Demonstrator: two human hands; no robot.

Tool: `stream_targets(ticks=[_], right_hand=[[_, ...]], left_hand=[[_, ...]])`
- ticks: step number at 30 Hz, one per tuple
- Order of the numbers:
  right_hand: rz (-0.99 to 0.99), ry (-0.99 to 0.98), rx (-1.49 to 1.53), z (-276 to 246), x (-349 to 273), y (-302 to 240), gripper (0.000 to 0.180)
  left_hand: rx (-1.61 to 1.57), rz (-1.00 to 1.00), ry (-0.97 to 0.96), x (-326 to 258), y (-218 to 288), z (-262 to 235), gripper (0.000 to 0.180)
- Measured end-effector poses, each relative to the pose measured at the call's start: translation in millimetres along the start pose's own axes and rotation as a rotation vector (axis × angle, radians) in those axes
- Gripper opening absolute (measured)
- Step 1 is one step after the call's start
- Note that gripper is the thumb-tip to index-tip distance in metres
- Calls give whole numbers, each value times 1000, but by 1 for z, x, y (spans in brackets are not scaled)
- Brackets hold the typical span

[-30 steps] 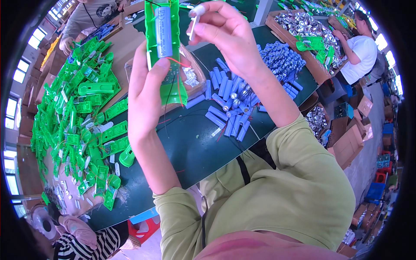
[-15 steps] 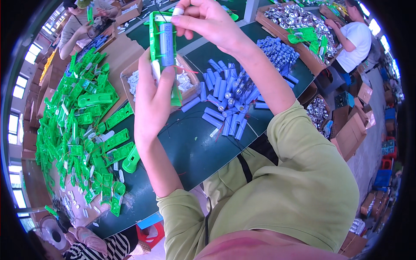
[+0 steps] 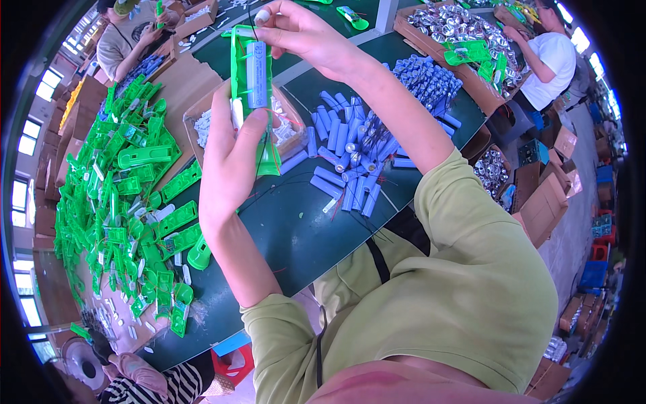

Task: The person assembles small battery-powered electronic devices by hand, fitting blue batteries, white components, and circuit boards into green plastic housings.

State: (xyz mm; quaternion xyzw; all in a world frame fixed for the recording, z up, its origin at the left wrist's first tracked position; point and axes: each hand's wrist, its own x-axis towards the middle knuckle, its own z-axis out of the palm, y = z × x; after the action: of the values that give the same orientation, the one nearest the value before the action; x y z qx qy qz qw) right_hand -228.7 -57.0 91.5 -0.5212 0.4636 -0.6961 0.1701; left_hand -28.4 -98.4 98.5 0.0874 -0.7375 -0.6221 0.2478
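- My left hand (image 3: 232,145) grips the green casing (image 3: 236,74), thumb on its front, fingers wrapped behind, and holds it up over the bench (image 3: 296,232).
- A blue cell (image 3: 256,74) sits lengthwise inside the casing.
- My right hand (image 3: 289,34) bends its fingers at the casing's far end; I cannot tell whether they pinch anything.
- Beneath the casing, a cardboard box (image 3: 296,143) of white pieces stands in from the bench's near edge.
- Loose blue cells (image 3: 346,158) lie between that box and the near edge.
- Green casings (image 3: 128,202) pile up toward the bench's left end.
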Motion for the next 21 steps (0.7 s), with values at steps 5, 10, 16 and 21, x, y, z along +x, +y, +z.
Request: stream_targets(ticks=[5, 10, 16, 21], right_hand=[[-502, 126, -608, 12, -32, -34, 20], [-177, 103, -290, 19, -41, -8, 27], [-53, 94, -156, 14, -29, 14, 31], [269, 20, -174, -4, 14, 44, 32]], left_hand=[[-118, 20, 4, 0, 0, -1, 36], [-57, 91, -1, 4, -9, 7, 29], [-122, -4, 17, 14, -29, 2, 36], [413, -102, 77, 20, -44, -42, 61]])
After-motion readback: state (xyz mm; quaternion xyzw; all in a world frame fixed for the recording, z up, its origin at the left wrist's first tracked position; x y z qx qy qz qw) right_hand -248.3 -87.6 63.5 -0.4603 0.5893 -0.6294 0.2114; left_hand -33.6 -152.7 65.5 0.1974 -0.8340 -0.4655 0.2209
